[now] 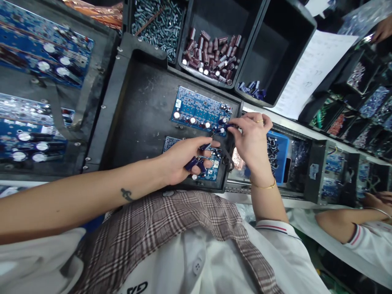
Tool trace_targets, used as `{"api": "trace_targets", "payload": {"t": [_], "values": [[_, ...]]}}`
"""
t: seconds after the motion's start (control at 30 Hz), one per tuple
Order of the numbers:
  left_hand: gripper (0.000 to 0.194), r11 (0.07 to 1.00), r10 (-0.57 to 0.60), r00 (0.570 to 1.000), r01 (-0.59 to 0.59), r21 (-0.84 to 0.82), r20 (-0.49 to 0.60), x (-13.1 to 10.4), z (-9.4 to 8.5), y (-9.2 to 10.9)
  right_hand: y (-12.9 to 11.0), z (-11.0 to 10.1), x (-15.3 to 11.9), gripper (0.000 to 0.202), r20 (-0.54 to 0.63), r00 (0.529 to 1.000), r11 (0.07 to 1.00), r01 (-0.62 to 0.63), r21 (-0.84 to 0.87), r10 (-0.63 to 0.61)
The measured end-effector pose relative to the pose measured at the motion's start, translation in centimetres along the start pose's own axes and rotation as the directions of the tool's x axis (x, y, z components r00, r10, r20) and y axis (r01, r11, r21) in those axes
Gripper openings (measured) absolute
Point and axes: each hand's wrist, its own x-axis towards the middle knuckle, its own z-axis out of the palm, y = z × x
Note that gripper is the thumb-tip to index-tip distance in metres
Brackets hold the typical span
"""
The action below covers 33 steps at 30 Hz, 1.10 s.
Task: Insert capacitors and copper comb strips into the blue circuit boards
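Note:
A blue circuit board [196,107] lies in a black tray [143,90], with several round-topped capacitors along its near edge. My right hand [252,136] is at the board's right corner, thumb and forefinger pinched on a small dark blue capacitor [229,127], partly hidden by the fingertips. Curled below the board, my left hand [183,157] keeps several dark blue capacitors [196,164] in its fingers. Another capacitor [206,145] shows near its thumb. Beneath the left hand lies a second circuit board [216,165], largely covered by it.
Behind the tray stand bins of metal screws or pins [159,28], brown capacitors [214,53] and blue capacitors [252,89]. More populated boards [45,53] sit in a tray at left. A blue box [283,155] is at right, near a co-worker's arm [339,222].

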Motion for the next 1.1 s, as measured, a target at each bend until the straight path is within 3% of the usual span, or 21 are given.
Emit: {"api": "trace_targets", "payload": {"t": [0.33,0.5,0.63,0.77,0.83,0.97,1.1], "values": [[0.019,0.998,0.062,0.997,-0.061,-0.031,0.044,0.2,-0.3,-0.2,0.3,0.6,-0.1,0.017,-0.041,0.995,0.995,0.093,-0.023,-0.093],[0.025,0.987,0.160,0.978,-0.161,-0.001,0.135,-0.3,-0.2,-0.2,-1.6,-1.4,-2.2,0.019,-0.135,0.991,0.998,0.017,0.063,-0.009],[0.015,0.997,0.064,0.973,-0.055,-0.050,0.223,-1.0,0.1,0.0,-3.3,-2.8,-4.1,0.018,-0.084,0.996,0.985,0.024,0.171,-0.009],[0.019,0.965,0.059,0.994,-0.032,-0.262,0.095,-1.6,0.0,-0.4,-2.1,-1.0,-4.2,0.015,-0.172,0.976,0.991,-0.128,0.042,0.133],[0.023,0.939,0.050,0.992,-0.008,-0.343,0.114,-2.0,-0.2,-1.1,-1.3,0.3,-3.9,0.014,-0.155,0.977,0.989,-0.151,0.006,0.150],[0.024,0.950,-0.023,0.984,0.077,-0.303,0.179,-2.6,-0.6,-2.6,-0.8,1.5,-3.4,0.012,-0.164,0.976,0.990,-0.139,0.014,0.139],[0.021,0.971,-0.027,0.991,0.058,-0.231,0.134,-3.4,-0.9,-3.0,-0.8,1.2,-3.1,0.008,-0.190,0.971,0.989,-0.138,0.055,0.146]]}}
